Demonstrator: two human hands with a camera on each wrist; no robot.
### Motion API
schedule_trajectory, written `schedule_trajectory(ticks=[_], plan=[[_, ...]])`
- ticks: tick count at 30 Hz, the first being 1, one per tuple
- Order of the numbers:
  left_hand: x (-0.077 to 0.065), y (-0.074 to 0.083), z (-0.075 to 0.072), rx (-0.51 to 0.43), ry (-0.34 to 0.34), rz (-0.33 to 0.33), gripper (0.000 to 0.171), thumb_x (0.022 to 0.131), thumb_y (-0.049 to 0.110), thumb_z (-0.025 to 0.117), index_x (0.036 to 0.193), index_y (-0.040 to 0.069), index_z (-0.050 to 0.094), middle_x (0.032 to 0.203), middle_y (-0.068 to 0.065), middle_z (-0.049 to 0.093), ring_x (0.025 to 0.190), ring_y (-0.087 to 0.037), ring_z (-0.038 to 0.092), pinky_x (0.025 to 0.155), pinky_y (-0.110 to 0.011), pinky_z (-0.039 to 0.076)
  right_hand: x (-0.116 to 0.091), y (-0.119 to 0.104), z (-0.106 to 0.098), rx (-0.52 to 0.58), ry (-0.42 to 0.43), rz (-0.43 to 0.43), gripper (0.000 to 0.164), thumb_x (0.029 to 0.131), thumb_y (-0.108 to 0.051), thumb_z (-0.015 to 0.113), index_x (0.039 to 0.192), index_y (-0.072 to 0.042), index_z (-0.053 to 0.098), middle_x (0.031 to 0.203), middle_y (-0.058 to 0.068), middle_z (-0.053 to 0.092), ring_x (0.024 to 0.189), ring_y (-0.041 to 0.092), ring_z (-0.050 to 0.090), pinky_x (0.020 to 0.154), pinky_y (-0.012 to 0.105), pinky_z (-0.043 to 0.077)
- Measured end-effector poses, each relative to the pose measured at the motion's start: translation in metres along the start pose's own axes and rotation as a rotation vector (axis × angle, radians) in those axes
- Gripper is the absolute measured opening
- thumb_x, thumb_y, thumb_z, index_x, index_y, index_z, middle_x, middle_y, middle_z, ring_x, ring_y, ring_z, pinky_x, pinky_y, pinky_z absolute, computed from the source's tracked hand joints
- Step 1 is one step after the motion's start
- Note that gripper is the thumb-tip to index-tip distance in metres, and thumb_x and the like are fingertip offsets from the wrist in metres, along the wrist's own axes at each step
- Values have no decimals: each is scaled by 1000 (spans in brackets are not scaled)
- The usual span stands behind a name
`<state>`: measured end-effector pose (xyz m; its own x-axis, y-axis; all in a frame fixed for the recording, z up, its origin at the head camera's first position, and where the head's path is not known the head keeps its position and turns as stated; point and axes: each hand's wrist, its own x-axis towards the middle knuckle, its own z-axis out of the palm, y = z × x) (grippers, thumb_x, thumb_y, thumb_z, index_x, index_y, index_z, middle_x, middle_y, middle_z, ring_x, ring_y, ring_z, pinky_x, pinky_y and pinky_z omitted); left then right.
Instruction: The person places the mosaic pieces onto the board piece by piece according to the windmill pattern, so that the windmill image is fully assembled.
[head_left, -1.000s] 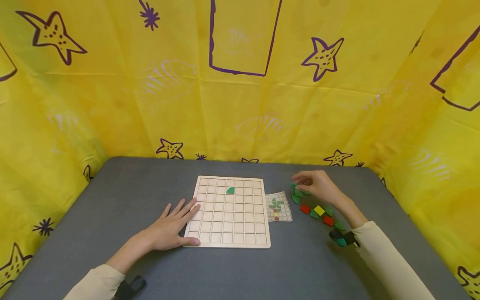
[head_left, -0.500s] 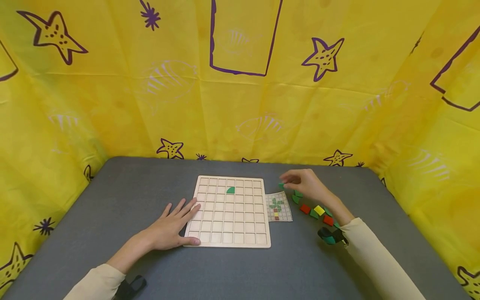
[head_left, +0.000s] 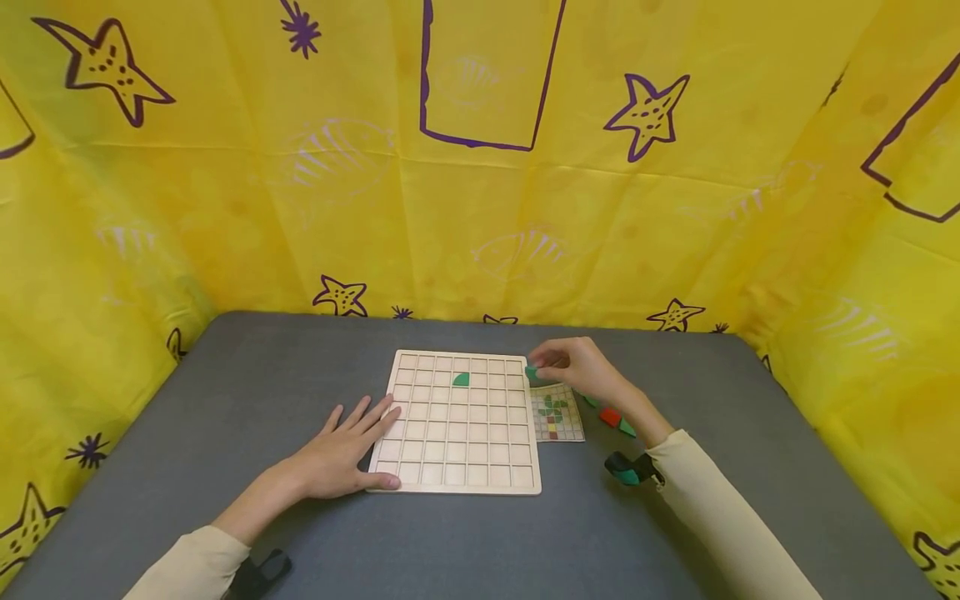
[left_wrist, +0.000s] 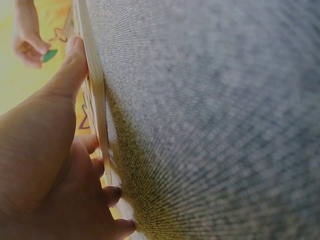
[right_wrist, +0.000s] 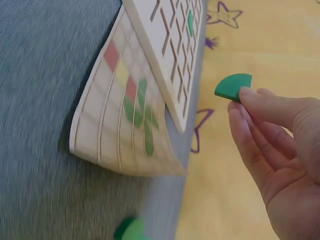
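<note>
Between thumb and fingertips my right hand (head_left: 581, 367) pinches a green quarter-circle tile (right_wrist: 234, 87), held up near the right edge of a wooden grid board (head_left: 444, 433). The right wrist view shows its curved side pointing away from the hand. Spread across the board's left edge, my left hand (head_left: 337, 458) rests with straight fingers, its thumb on the near left corner. Another green quarter-circle tile (head_left: 462, 380) lies in a cell near the top of the board. A printed pattern card (head_left: 572, 417) sits against the board's right side, one end curling up in the right wrist view.
Right of the card, a red tile (head_left: 610, 417) and a green tile (head_left: 627, 427) lie on the grey table (head_left: 480, 550); my right forearm hides others there. A yellow patterned curtain (head_left: 480, 208) rises behind the table and along its sides.
My right hand has moved left from the loose tiles, carrying a green quarter-circle tile past the card to the board's right edge. My left hand has stayed on the board.
</note>
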<state>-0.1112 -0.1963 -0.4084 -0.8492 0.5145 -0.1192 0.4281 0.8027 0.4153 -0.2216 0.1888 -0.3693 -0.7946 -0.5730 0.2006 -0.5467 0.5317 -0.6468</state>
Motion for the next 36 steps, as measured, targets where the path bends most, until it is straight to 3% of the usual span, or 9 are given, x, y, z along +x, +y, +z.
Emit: schedule_trajectory(ticks=[8,13,23,36], plan=[[1,-1,1,1,2,-4,106,80,72,60,156,7,25,162,-15,16,146,-48,11,108,-71,4,13,-6,17,56,-17,-42,23,88,-5,72,111,-1,72,93,5,72,86,18,67,77,32,56],[0,-1,-1,0,10,0,105,80,71,61,156,8,25,162,-15,16,146,-47,11,109,-71,4,18,-8,24,80,-14,-76,24,88,-4,72,111,1,71,94,6,72,86,19,67,77,35,56],[0,-2,-1,-15,13,6,104,81,69,62,155,7,26,162,-15,16,145,-48,11,108,-71,3,32,-16,49,82,-62,-26,21,88,-6,72,109,-2,72,93,3,73,86,13,67,77,26,54],[-1,0,-2,-9,16,6,104,81,69,63,155,6,27,162,-15,17,145,-48,11,109,-71,4,50,-25,74,119,-96,-52,20,88,-3,72,108,-2,73,90,4,73,83,13,68,74,24,54]])
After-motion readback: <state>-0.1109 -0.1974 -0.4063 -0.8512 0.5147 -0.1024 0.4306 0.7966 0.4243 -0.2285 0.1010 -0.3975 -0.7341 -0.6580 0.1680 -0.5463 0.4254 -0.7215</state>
